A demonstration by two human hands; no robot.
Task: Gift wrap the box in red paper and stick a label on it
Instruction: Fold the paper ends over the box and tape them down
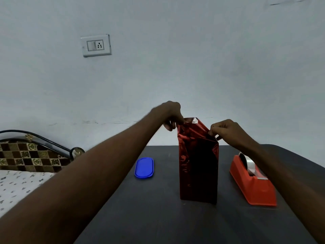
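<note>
A box [198, 166] stands upright on its short end at the centre of the dark counter [158, 217], already sleeved in shiny red paper [191, 131] that rises past its top as a loose, open collar. Standing it this way brings the unfinished end up to the hands, likely so the flaps can be folded down from above. The left hand [171, 114], reaching in from the lower left of the frame, is closed in a pinch on the far left corner of that collar; the right hand [226, 131] is closed in a pinch on its right edge, just above the box's shoulder. Holding both sides at once seems meant to keep the slippery foil taut and square while the end is creased. A little of the paper's white underside shows at the peak. To the right of the box, near but apart from it, sits an orange tape dispenser [253, 182] with its roll facing the person, within easy reach of the right hand for sealing the fold. A blue oval lid [144, 167] lies flat on the counter to the left. No label is visible yet, so that step appears to remain.
</note>
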